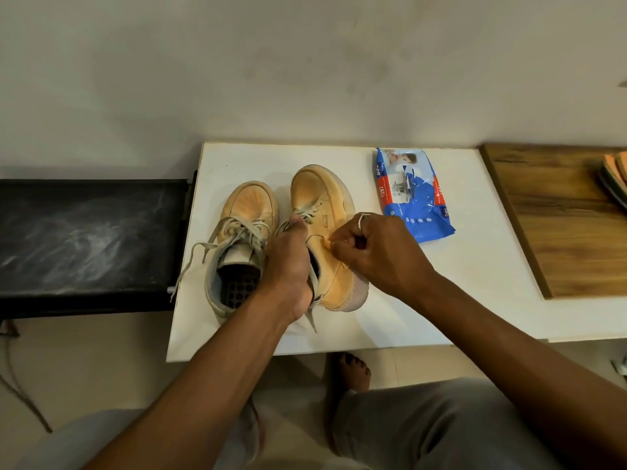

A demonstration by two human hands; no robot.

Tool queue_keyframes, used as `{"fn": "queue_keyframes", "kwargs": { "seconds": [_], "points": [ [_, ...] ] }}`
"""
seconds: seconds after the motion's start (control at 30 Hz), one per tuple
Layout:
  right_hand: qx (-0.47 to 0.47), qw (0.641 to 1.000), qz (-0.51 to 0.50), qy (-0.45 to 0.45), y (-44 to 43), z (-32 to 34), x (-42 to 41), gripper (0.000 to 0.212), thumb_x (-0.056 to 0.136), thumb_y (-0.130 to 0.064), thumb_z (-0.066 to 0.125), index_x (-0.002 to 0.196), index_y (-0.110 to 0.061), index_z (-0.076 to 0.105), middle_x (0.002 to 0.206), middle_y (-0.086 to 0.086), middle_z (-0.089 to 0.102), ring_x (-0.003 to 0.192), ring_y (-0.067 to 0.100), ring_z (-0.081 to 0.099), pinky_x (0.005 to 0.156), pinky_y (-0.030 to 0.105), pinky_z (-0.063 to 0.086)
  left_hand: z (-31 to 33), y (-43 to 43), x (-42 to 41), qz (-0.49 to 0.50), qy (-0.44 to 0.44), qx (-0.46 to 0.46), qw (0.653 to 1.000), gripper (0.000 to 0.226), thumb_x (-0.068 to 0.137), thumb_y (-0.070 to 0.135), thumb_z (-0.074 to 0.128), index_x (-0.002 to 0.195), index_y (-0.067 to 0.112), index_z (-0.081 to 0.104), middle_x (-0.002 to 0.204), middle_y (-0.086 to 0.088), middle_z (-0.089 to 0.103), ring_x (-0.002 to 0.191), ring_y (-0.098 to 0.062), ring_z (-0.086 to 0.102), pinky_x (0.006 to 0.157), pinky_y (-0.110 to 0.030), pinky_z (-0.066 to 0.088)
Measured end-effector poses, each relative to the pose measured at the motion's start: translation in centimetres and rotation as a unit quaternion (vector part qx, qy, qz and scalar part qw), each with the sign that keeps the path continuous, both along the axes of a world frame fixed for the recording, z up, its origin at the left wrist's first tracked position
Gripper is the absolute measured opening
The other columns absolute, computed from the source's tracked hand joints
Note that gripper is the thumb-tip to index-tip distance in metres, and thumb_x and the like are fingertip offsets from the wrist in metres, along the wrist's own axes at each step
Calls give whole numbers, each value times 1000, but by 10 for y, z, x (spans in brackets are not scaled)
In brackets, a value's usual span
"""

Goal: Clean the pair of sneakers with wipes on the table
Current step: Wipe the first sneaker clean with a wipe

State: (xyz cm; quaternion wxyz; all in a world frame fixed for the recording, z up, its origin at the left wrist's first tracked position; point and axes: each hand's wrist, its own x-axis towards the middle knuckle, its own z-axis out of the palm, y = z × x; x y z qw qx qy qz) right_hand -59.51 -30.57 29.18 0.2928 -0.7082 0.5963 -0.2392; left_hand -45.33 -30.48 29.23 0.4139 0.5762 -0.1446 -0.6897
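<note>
Two tan sneakers with grey laces stand side by side on the white table (390, 300), toes pointing away from me. My left hand (288, 266) grips the right sneaker (322, 201) at its collar and tongue, thumb up on the laces. My right hand (376, 245) is closed into a fist and presses against that sneaker's outer side; a wipe in it cannot be made out. The left sneaker (244, 215) stands untouched, its laces trailing off the table's left edge. A blue wipes pack (412, 195) lies to the right of the shoes.
A black bench (84, 239) adjoins the table's left edge. A wooden board (556, 215) lies on the right, with stacked coloured items (615, 178) at its far end. My bare foot (354, 371) and grey-trousered knees are below the table's front edge.
</note>
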Motion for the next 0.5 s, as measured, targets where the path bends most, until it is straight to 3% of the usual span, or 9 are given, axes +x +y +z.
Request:
{"fn": "queue_keyframes", "kwargs": {
  "seconds": [0.13, 0.3, 0.4, 0.5],
  "points": [
    [-27, 999, 36, -9, 8, 5, 7, 14, 89, -31, 70, 97, -21, 77, 87, -9, 71, 78, 9, 64, 66, 22, 53, -1, 0, 2, -9, 16, 7, 1000, 41, 108, 44, 37, 106, 21, 70, 90, -4, 79, 90, -23, 75, 73, -38, 59],
    [72, 996, 46, -37, 1, 12, -6, 6, 85, -25, 74, 88, -20, 76, 79, -11, 71, 77, 7, 66, 64, 18, 54, 3, 1, 0, -19, 20, 0, 1000, 44, 109, 41, 33, 116, 16, 68, 98, -6, 79, 90, -22, 76, 77, -39, 59],
    [35, 999, -16, 3, -3, 5, -4, 12, 87, -30, 71, 90, -19, 75, 82, -9, 70, 78, 7, 65, 69, 21, 55, 4, 1, -1, -15, 16, -5, 1000, 41, 109, 42, 34, 123, 18, 65, 103, -6, 76, 94, -22, 72, 81, -41, 58],
    [-18, 999, -28, 7, 3, 3, 10, 15, 89, -32, 69, 95, -20, 75, 86, -7, 72, 79, 7, 65, 70, 20, 54, 2, 2, 1, -14, 26, -2, 1000, 40, 108, 44, 35, 114, 21, 68, 94, -2, 77, 88, -19, 73, 72, -37, 58]
  ]
}}
